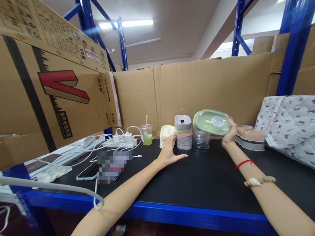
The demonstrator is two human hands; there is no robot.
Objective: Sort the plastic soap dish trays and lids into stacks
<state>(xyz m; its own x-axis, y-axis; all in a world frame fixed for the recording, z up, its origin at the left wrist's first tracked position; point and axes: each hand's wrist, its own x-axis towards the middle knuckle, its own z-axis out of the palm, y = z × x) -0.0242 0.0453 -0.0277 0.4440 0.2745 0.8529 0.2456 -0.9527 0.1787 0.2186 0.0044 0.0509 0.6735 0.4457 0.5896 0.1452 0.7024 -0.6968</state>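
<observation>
Above the back of the table, my right hand (229,132) grips the right end of a pale green plastic box (204,122) with rounded corners. The box is tilted, and a clear cover and a round whitish patch show on its face. My left hand (169,152) is open, thumb spread to the right, its fingertips beside a stack of cream-coloured pieces (167,130); whether they touch is unclear. Just right of that stands a taller stack of grey, green and pink trays (184,137). Behind the green box, clear plastic covers (201,144) are piled, partly hidden.
Pink and grey boxes (251,137) lie at the right beside a quilted patterned cloth (290,127). A cup with green drink (147,139), a power strip (120,142) and phones (88,172) among white cables sit left. Cardboard (211,85) walls the back; a blue rail (197,213) edges the front.
</observation>
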